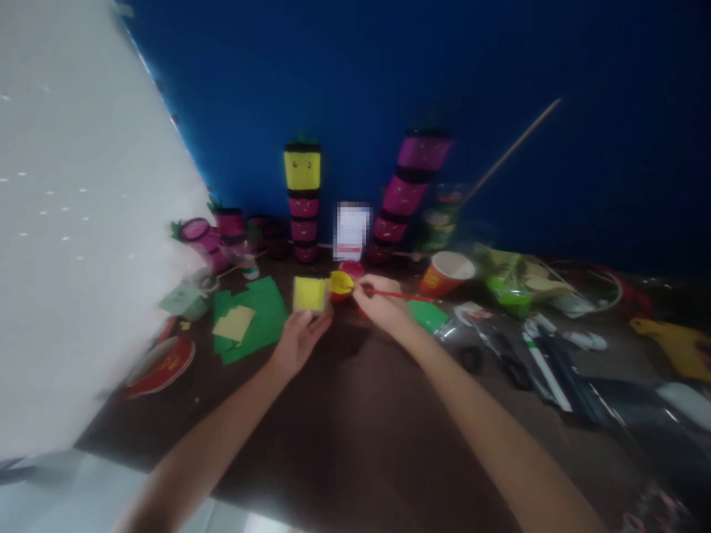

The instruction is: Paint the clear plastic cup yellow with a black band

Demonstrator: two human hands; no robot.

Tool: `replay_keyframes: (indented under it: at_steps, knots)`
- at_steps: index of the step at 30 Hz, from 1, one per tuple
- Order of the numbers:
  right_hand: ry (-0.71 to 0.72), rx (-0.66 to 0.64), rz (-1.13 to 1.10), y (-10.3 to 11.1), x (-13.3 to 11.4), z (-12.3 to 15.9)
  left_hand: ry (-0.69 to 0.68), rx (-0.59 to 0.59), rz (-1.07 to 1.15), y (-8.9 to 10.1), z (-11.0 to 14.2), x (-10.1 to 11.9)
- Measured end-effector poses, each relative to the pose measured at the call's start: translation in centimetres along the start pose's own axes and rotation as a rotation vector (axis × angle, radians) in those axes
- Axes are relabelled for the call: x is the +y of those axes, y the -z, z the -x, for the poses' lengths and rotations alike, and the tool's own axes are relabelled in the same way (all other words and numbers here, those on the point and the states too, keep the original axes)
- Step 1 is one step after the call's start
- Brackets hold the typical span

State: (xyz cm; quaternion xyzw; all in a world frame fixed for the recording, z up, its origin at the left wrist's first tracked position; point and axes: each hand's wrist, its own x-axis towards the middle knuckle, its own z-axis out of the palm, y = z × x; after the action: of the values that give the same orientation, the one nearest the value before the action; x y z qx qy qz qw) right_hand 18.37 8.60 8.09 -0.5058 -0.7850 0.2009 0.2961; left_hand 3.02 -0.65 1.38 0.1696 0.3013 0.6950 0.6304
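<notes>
Near the middle of the dark table (355, 414), a small yellow-faced block (309, 295) is resting in the fingers of the left hand (304, 337), its yellow side showing. That hand is closing around the block from below and from the right-hand side. Just to the right, the right hand (383, 303) is pinching a thin red stick (408, 297) in a narrow grip, the stick's long end pointing out to the right and its other end reaching the yellow container (341, 281); blur is hiding whether that end is touching what lies inside. Behind the yellow container, a small pink container (351, 269) is sitting in front of a lit phone (352, 231). On the left of the phone, an upright stack (304, 203) is standing, with a yellow section over magenta ones; on the right, a taller magenta stack (408, 194) is tilting to the right. Further left, green sheets (267, 314) are lying under pale yellow pieces (234, 324), and a red-and-white item (165, 366) is resting near the table's left edge. Over on the right, a red paper cup (447, 274) is standing open, while black-handled scissors (514, 363) and a yellow tool (675, 344) are lying further out. Beyond everything, a deep blue wall (389, 74) is filling the background.
</notes>
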Motion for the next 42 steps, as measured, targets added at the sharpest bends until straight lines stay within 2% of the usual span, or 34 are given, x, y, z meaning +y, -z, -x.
replay_keyframes:
  at_steps: [2,6,9,12,14,19,28,35,42]
  knots:
    - [0.014,0.074,-0.027,0.6,0.0,0.5,0.005,-0.002,-0.005,0.0,0.0,0.0]
    - [0.090,0.305,-0.200,2.2,-0.2,3.0,0.025,-0.004,0.015,0.0,0.0,0.1]
    - [0.210,0.429,-0.310,2.9,-0.7,5.6,0.042,-0.015,0.034,0.1,-0.1,0.0]
    - [0.384,0.431,-0.276,2.8,-1.3,7.4,0.053,-0.012,0.046,0.2,-0.1,0.0]
    - [0.418,0.421,-0.271,2.3,-1.4,7.9,0.058,-0.004,0.048,0.2,0.0,0.0]
    - [0.422,0.413,-0.290,1.5,-1.3,8.0,0.046,-0.026,0.056,0.0,0.1,-0.1]
    - [0.449,0.406,-0.310,1.5,-1.1,7.8,0.057,-0.041,0.056,-0.2,0.3,-0.2]
    - [0.458,0.317,-0.344,2.1,-1.5,7.9,0.059,-0.008,0.069,-0.2,0.3,-0.2]
    - [0.394,0.393,-0.325,2.5,-2.0,8.0,0.062,-0.050,0.030,-0.6,0.6,-0.1]
